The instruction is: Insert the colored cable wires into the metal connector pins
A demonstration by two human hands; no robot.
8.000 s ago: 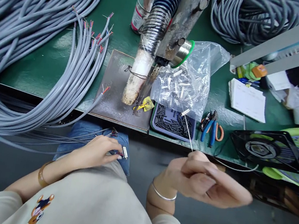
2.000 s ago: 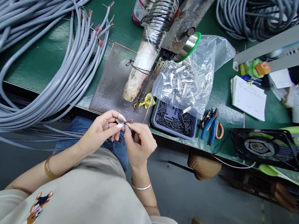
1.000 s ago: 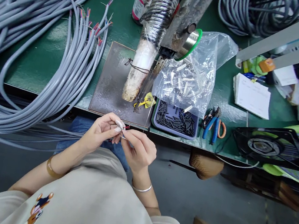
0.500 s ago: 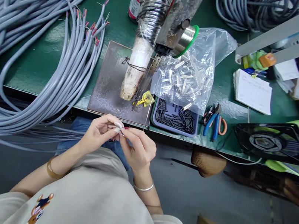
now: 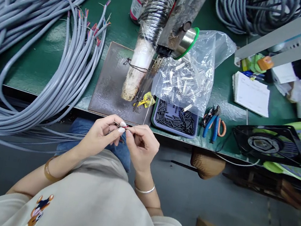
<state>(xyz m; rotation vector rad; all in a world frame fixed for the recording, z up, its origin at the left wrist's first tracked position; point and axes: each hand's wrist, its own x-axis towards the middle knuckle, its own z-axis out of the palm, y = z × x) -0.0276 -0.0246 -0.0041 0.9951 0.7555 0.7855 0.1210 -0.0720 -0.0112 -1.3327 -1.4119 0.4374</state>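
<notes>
My left hand [image 5: 101, 133] is closed in front of the bench edge, thumb and fingers pinching thin wires. A short bit of red wire [image 5: 126, 127] shows between the fingertips of both hands. Beside it, my right hand [image 5: 145, 144] has thumb and forefinger pressed together at that wire, the other fingers curled. A thin solder strand [image 5: 148, 109] hangs from above toward my right hand; its lower end is hard to make out. Beyond the hands, a soldering iron [image 5: 144, 89] points down over a dark board [image 5: 109, 84], near a yellow sponge piece [image 5: 148, 99].
Bundled grey cables [image 5: 73, 60] with stripped ends lie left. A purple tray [image 5: 174, 131] of black sleeves, a plastic bag [image 5: 202, 71] of metal parts, pliers [image 5: 214, 128] and a black fan [image 5: 272, 143] stand right. A fume hose [image 5: 141, 59] and solder spool [image 5: 187, 43] hang above.
The right thumb and forefinger have shifted and now pinch closer to the left fingertips. The solder strand slants further left at its lower end. The view has shifted slightly.
</notes>
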